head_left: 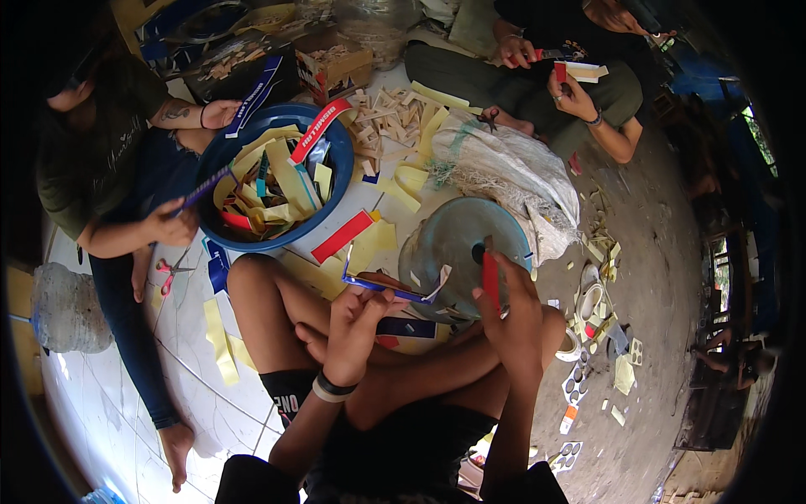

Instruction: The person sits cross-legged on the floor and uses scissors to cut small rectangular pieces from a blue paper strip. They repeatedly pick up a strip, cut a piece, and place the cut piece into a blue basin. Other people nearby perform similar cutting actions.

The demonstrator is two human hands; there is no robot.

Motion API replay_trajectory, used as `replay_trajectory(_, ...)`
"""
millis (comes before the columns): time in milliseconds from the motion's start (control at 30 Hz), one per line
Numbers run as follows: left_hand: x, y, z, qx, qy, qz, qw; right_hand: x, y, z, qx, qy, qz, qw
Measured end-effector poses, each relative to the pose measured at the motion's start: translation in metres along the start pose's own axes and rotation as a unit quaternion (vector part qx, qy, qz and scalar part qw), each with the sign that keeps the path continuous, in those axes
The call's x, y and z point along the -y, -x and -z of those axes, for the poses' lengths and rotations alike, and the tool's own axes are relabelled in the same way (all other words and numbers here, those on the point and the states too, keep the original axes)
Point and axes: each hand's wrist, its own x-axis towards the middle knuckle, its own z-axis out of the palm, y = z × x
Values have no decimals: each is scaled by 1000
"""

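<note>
The left hand (348, 323) is palm up over the person's crossed legs (403, 374), its thumb and fingers pinching a thin blue strip (407, 294) whose two ends bend upward. To its right, the right hand (514, 315) has its fingers closed around a red cutter (490, 281), upright and apart from the strip. Just beyond the hands stands a round, blue-grey tub (449, 239); left of it lies a red strip (342, 237) among yellow paper. Pink-handled scissors (168, 275) rest on the white tiled floor (126, 403) to the left. Farther off, a blue basin (270, 244) holds paper scraps (290, 181), with a whitish sack (546, 202) to its right and small wooden pieces (390, 122) between them. At the far left a co-worker (109, 151) holds a blue strip in each hand; at the far right another (579, 34) holds a red tool (547, 55) and a pale piece (586, 71).
</note>
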Motion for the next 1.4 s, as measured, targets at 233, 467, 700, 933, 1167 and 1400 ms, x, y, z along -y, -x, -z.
replay_trajectory(233, -10, 2, -2, 97, 25, 44, 994, 27, 5, 19, 204, -288, 11, 935)
replay_trajectory(467, -17, 6, -9, 102, -12, 68, 992, 22, 18, 1, 214, -404, -31, 889)
replay_trajectory(700, -12, 22, -19, 92, -17, 37, 995, 26, 30, -8, 170, -465, -58, 867)
replay_trajectory(933, -9, 34, -23, 64, 4, 40, 997, 33, 40, 3, 155, -400, -41, 902)
replay_trajectory(1167, -16, 40, -25, 64, -46, -4, 997, 35, 43, 3, 174, -473, -83, 860)
replay_trajectory(1400, -21, 49, -33, 37, -97, -44, 994, 44, 53, -3, 123, -522, -124, 835)
